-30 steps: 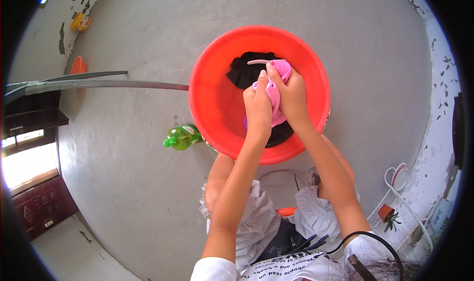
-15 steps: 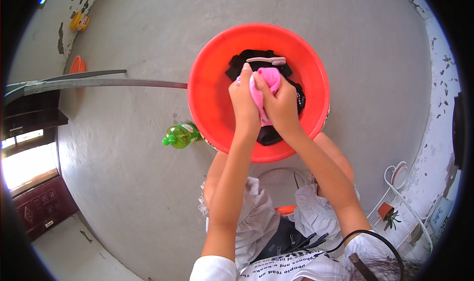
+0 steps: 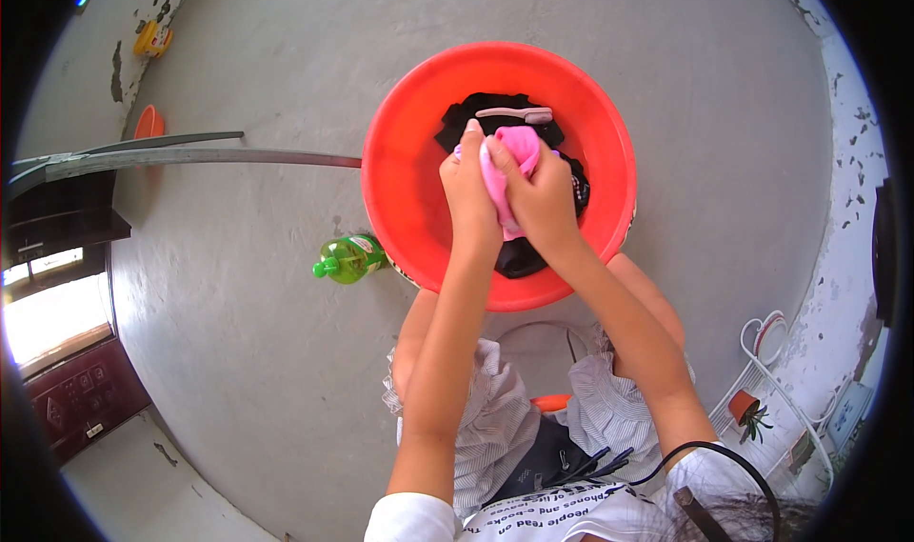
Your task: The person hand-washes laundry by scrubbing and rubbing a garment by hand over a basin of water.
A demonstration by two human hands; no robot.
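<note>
Over a large red basin, both my hands are closed on a pink cloth, bunched up between them. My left hand grips its left side with the thumb pointing away from me. Opposite it, my right hand wraps the right side, fingers pressed round the fabric. Some paler fabric shows beside the pink; its shape is hidden by my hands. Beneath lie dark clothes in the basin, partly covered by my hands. On top of them, at the far side, rests a pale pink brush.
A green bottle lies or stands left of the basin. A grey curved bar reaches the basin's left side. At the right, by the peeling wall, are a white wire rack and a potted plant. A small orange basin sits far left.
Almost nothing differs. Both hands stay closed on the pink cloth, with only a tiny shift in its folds and in the whole view.
</note>
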